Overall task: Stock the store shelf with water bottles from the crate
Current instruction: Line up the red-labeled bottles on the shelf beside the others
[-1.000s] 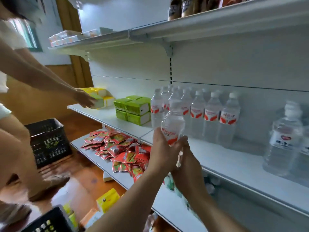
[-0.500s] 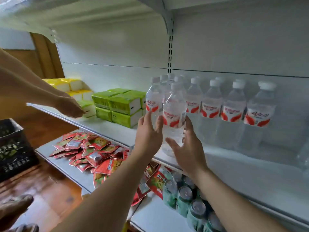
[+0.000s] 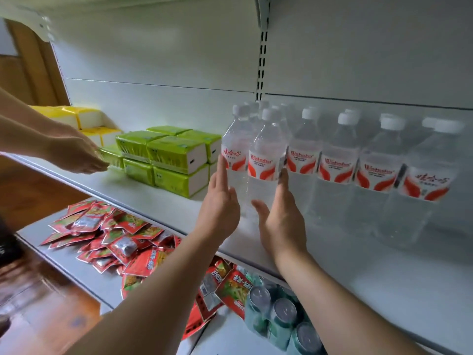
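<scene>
A clear water bottle (image 3: pixel 263 160) with a white cap and a red-and-white label stands upright on the white middle shelf (image 3: pixel 358 278), at the left end of a row of like bottles (image 3: pixel 335 170). My left hand (image 3: pixel 220 208) is flat against its left side, fingertips up by the labels. To its right, my right hand (image 3: pixel 281 221) also has straight fingers, the index tip touching the label's edge. Neither hand is wrapped around the bottle. More bottles stand behind the front row.
Another person's hand (image 3: pixel 76 155) reaches onto the same shelf at the left, beside green packs (image 3: pixel 174 155) and yellow packs (image 3: pixel 84 119). On the lower shelf lie red sachets (image 3: pixel 115 234) and green cans (image 3: pixel 279 313). A dark blurred shape (image 3: pixel 7 247) sits at the left edge.
The bottle has gone from held in front of the shelf to standing on it in the row. My fingers have straightened off it. The view has moved closer.
</scene>
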A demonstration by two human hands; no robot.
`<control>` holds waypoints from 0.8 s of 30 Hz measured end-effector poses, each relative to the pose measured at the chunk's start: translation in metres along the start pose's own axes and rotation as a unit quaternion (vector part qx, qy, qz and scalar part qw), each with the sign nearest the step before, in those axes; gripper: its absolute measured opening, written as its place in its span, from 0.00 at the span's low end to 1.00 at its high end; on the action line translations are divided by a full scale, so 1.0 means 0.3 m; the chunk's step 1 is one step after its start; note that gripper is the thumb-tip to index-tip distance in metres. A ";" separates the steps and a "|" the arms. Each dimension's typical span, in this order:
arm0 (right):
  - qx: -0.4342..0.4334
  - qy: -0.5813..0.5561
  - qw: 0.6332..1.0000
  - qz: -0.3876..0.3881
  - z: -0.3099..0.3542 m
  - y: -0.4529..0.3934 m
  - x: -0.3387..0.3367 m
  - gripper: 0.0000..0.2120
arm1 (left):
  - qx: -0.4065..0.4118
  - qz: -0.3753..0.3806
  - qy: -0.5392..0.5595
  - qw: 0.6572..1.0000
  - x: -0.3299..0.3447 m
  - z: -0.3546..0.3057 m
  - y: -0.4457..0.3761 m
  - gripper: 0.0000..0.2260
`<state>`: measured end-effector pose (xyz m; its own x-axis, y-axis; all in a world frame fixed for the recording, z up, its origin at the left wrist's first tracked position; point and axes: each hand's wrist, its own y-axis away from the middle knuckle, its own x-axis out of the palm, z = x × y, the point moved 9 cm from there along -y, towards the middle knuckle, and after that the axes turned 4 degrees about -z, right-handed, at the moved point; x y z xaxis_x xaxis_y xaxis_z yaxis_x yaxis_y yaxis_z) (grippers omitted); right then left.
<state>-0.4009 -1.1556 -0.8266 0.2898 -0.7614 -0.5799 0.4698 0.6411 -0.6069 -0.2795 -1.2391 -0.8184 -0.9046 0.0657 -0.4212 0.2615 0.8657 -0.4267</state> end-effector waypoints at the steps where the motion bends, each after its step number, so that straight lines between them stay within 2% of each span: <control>1: -0.001 0.012 1.000 -0.008 0.000 0.000 0.002 0.37 | 0.003 0.001 0.006 1.000 0.004 0.003 0.005 0.33; 6: -0.006 0.068 0.997 -0.022 0.002 -0.003 0.011 0.38 | -0.005 -0.009 -0.027 1.000 0.014 0.044 0.012 0.33; 14: 0.028 0.076 0.995 0.050 -0.017 0.048 -0.008 0.37 | -0.062 0.023 -0.063 0.996 0.003 0.082 0.070 0.28; 19: -0.009 0.058 0.996 0.071 0.018 0.149 -0.056 0.36 | -0.069 0.016 -0.052 0.996 -0.040 0.040 0.158 0.27; 24: -0.082 -0.011 0.992 0.091 0.055 0.291 -0.119 0.30 | -0.081 -0.010 -0.059 0.995 -0.111 -0.030 0.334 0.26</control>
<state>-0.3565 -1.0741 -0.8499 0.3771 -0.6316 -0.6774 0.2668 0.7745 -0.5736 -0.2262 -1.1500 -0.8398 -0.8612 -0.0034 -0.5083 0.1768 0.9356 -0.3057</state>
